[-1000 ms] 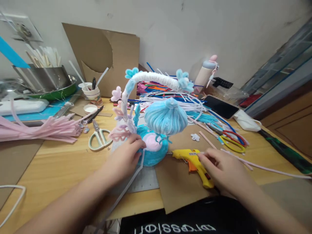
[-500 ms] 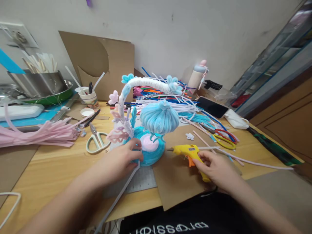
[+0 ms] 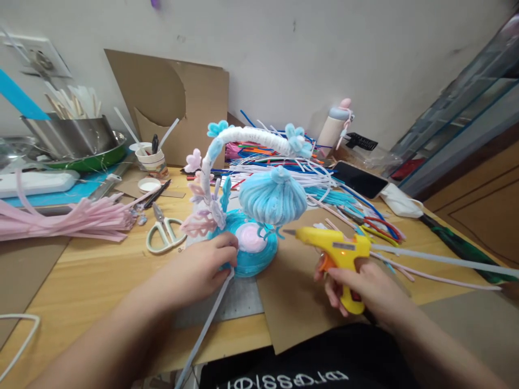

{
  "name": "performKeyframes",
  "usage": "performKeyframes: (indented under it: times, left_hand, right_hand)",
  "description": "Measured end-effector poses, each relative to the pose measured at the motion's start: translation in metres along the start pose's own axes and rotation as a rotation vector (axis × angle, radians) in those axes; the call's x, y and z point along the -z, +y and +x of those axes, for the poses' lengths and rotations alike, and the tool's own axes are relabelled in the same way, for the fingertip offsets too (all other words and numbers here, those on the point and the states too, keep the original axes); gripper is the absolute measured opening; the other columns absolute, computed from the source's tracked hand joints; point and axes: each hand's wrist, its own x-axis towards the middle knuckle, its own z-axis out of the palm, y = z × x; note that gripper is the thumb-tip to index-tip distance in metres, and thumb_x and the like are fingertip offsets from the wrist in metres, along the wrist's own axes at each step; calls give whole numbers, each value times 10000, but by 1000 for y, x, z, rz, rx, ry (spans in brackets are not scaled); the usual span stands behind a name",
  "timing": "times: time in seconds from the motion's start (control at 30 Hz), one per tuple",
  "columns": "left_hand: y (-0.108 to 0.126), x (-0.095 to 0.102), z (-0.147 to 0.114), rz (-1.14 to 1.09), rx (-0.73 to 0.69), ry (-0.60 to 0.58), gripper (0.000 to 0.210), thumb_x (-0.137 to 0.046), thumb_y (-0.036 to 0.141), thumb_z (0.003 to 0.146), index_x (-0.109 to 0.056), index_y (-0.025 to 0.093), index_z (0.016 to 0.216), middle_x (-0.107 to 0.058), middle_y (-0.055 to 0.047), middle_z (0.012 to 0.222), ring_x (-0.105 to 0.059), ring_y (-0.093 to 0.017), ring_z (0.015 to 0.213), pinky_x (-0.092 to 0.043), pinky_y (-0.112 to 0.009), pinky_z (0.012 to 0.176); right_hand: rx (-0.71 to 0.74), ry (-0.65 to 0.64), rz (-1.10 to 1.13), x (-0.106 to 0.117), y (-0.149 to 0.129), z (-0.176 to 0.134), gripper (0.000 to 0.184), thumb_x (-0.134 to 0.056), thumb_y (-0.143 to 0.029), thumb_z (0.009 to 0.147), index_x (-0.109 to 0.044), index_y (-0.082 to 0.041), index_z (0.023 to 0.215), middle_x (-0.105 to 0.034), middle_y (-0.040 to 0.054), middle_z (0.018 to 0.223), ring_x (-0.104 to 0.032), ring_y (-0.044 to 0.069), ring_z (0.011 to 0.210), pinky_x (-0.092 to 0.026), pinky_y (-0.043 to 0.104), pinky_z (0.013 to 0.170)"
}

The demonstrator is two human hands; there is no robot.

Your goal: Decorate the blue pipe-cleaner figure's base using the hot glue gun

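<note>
My right hand [image 3: 360,289] is wrapped round the handle of a yellow hot glue gun [image 3: 336,243], fingers by its orange trigger. A long whitish glue stick [image 3: 438,258] runs out of its back, and its nozzle points left. My left hand [image 3: 214,259] is closed at the near left edge of a round blue base [image 3: 259,265] with a pink centre. A white pipe cleaner [image 3: 205,329] trails from its fingers past the table edge. From the base rises a white arch [image 3: 255,135] with fuzzy flowers; a blue ribbed dome [image 3: 273,197] hangs over the base.
White-handled scissors [image 3: 164,235] lie left of the base, near pink pipe cleaners [image 3: 77,219]. Cardboard [image 3: 300,302] lies under the glue gun. Behind are many coloured pipe cleaners [image 3: 267,175], a phone [image 3: 359,179], a bottle [image 3: 332,127] and a paper cup [image 3: 152,162].
The glue gun has been lifted and my right hand has moved from its rear to a full grip on the handle. My left hand stays at the base.
</note>
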Motion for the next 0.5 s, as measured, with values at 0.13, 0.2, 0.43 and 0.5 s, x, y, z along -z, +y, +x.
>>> performKeyframes:
  times: [0.13,0.2,0.43,0.5]
  left_hand:
    - [0,-3,0,18,-40,21,186,-473,87,826,-609,210,854,-623,-37,968,-611,-173,899,-479,-287,780]
    - [-1,-3,0,11,-70,43,197,-475,88,836,-626,213,854,-642,-37,932,-614,-172,907,-477,-290,802]
    - [-4,-3,0,43,-135,83,170,-510,121,851,-657,207,843,-682,-45,918,-619,-194,941,-467,-326,825]
    - [-4,-2,0,58,-131,71,168,-508,131,860,-658,206,851,-686,-44,929,-622,-198,936,-465,-331,813]
  right_hand:
    - [-3,31,-378,-4,14,-2,220,-529,-334,805,-652,-197,927,-672,20,693,-600,147,524,-496,258,502]
    - [66,13,-438,-10,18,-2,265,-545,-376,816,-664,-218,991,-693,31,767,-611,161,557,-496,268,493]
    - [295,20,-561,-46,1,12,321,-468,-463,887,-684,-253,997,-616,-14,590,-562,151,499,-478,259,503]
    - [341,13,-586,-52,-5,17,315,-459,-463,897,-688,-264,983,-607,-20,580,-584,156,543,-495,264,553]
